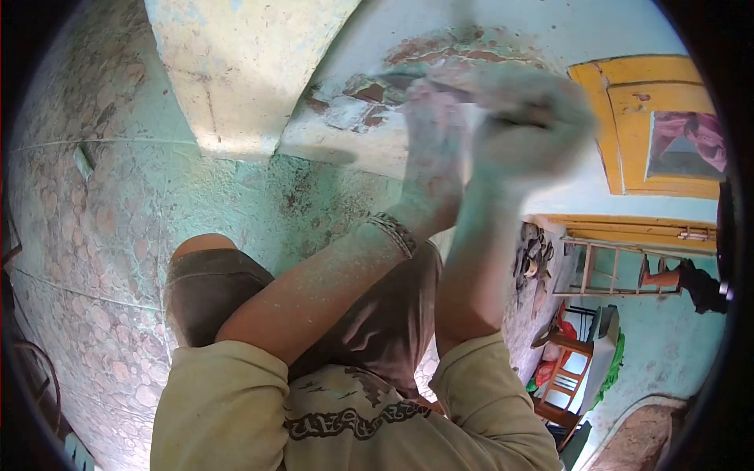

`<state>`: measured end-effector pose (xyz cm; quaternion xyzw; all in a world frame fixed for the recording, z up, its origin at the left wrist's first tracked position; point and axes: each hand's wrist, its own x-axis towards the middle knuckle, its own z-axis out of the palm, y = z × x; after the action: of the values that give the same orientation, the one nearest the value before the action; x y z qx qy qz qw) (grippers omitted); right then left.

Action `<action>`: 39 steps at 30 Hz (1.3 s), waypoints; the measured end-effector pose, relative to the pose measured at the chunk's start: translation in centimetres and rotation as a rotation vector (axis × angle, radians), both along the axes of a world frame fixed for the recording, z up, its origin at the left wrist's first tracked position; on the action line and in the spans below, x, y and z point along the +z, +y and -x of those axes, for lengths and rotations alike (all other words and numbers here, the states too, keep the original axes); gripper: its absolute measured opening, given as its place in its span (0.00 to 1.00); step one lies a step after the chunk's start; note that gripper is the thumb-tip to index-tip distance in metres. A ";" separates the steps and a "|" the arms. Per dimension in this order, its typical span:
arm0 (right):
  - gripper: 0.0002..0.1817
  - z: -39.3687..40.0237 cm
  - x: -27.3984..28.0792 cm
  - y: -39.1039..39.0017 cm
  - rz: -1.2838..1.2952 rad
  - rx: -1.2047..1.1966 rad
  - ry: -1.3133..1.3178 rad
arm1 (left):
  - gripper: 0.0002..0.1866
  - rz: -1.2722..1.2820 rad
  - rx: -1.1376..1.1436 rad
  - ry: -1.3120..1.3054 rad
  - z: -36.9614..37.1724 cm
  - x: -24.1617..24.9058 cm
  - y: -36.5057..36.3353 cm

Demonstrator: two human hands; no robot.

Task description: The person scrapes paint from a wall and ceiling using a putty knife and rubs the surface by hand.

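Observation:
My left hand [437, 118], dusted with pale powder and with a bracelet [393, 233] at its wrist, is closed around what looks like a chisel [399, 81]. Its dark metal end lies against the wall at a patch of broken plaster [365, 93] where reddish brick shows. Close beside it on the right, my right hand [534, 125] is a closed fist, smeared by motion. Whatever that fist grips is too blurred to make out. More chipped plaster [471, 49] runs along the wall above both hands.
A cream pillar [236, 71] juts out left of the damaged patch. Green-dusted flooring with a stone pattern [102, 235] spreads to the left. On the right are a yellow-framed door [628, 157], a ladder [620, 271] with a person's leg [664, 279] on it, and a wooden chair [565, 365].

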<state>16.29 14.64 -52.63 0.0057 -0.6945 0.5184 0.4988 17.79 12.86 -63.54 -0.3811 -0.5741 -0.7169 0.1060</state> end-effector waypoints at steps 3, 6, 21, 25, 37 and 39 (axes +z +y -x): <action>0.16 0.1 1.7 -1.2 0.099 -0.066 -0.042 | 0.42 0.012 -0.191 -0.189 0.4 -0.7 -0.4; 0.17 2.4 -3.4 -0.7 0.246 -0.064 -0.053 | 0.40 0.130 -0.224 -0.233 0.9 -2.3 -1.0; 0.10 2.0 -1.9 -3.7 0.331 0.014 0.058 | 0.43 0.052 -0.089 -0.127 0.7 -2.1 -1.8; 0.10 3.4 -5.2 -2.5 0.176 -0.105 -0.031 | 0.44 0.119 -0.142 -0.179 1.4 -3.2 -2.1; 0.11 3.0 -5.3 -2.2 0.160 0.009 -0.003 | 0.46 0.116 -0.089 -0.175 2.0 -3.7 -2.1; 0.11 2.3 -4.1 -2.8 0.229 0.149 0.061 | 0.47 0.052 -0.023 -0.144 1.8 -4.1 -1.7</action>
<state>13.96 11.87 -56.75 0.0158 -0.6129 0.6295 0.4774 15.99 11.20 -67.64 -0.3379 -0.5944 -0.7283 0.0462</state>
